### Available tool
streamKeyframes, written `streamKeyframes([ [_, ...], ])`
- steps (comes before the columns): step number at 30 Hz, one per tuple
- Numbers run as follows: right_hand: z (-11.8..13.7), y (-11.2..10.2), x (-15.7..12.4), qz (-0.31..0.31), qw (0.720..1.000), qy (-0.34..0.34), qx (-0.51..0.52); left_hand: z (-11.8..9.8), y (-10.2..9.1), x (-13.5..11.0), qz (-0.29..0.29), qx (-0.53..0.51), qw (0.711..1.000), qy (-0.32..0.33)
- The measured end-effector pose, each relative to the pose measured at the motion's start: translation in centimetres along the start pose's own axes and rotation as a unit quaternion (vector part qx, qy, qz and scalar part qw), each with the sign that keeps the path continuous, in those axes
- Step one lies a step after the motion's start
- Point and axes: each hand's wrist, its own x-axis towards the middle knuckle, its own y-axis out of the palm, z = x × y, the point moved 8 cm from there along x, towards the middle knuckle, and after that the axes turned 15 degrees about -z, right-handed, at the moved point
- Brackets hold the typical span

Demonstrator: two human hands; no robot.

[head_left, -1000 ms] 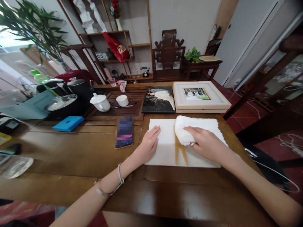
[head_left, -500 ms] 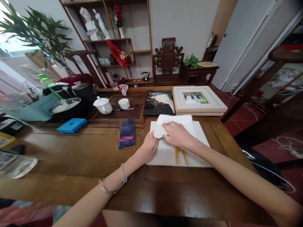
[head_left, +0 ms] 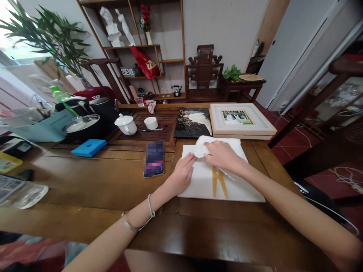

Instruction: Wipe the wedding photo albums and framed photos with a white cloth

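A white board with a gold stand shape lies flat on the wooden table. My right hand is closed on a white cloth and presses it onto the board's far left part. My left hand lies flat, fingers stretched out, on the board's left edge. A phone lies just left of that hand.
Behind the board lie a dark photo print and a white framed photo. A tea tray with a white teapot and cup stands further left, beside a blue block and pots. Shelves and a chair stand at the back.
My right hand has carried the cloth from the board's right middle to its far left part. The left hand has stayed flat on the left edge.
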Motion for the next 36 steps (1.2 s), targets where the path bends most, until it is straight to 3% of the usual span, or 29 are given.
streamKeyframes([
  [3,3.0,0.5,2.4,-0.001,0.999,-0.032,0.035,-0.2,-0.2,0.2,-0.009,-0.002,1.000,0.010],
  [6,4.1,0.8,3.0,-0.002,0.998,-0.047,0.048,-0.2,-0.2,0.3,-0.011,-0.008,1.000,0.016],
  [13,-0.9,0.6,-0.2,-0.015,1.000,-0.023,0.003,0.3,0.2,0.0,-0.003,-0.009,1.000,0.000],
  [16,-1.2,1.2,-1.2,-0.019,0.998,-0.053,0.007,0.6,0.3,-0.1,-0.001,-0.013,1.000,-0.008],
  [19,0.7,2.0,-3.2,-0.028,0.995,-0.091,-0.017,0.8,0.2,0.0,-0.011,-0.027,1.000,-0.011],
  [23,6.0,2.0,-9.1,-0.051,0.981,-0.176,-0.067,0.7,0.0,-0.1,-0.018,-0.046,0.999,-0.001],
  [26,9.6,0.9,-13.3,-0.056,0.966,-0.252,-0.020,0.8,0.1,-0.4,-0.008,-0.052,0.999,0.002],
  [28,10.3,0.3,-14.1,-0.050,0.963,-0.264,0.025,0.9,0.1,-0.4,-0.007,-0.053,0.999,0.005],
  [31,8.5,0.8,-11.9,-0.046,0.975,-0.209,0.052,0.8,0.1,-0.3,-0.014,-0.048,0.999,0.004],
  [36,2.9,2.7,-4.6,-0.045,0.994,-0.097,0.015,0.3,-0.1,0.1,-0.013,-0.044,0.999,0.000],
])
